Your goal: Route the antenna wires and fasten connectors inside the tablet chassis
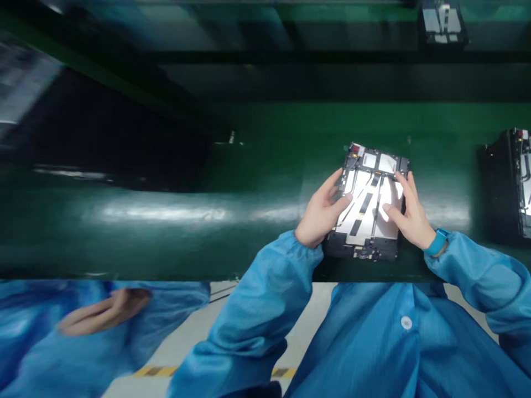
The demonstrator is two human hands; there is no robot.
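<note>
A tablet with its back off (367, 207) is on the green bench in front of me. White battery-like panels, black strips and a dark circuit area along its near end are exposed. My left hand (323, 213) grips its left edge, thumb on top and fingers along the side. Opposite, my right hand (409, 213) grips the right edge, its thumb lying over the white panel. The undersides of the fingers are hidden, and I cannot tell whether it is one unit or a stack.
Similar opened units stand stacked at the right edge (525, 182). Another lies on the far side (443, 23). A large dark object (120, 132) occupies the left of the green bench (265, 243). Below it, a co-worker in blue sits with hands together (108, 312).
</note>
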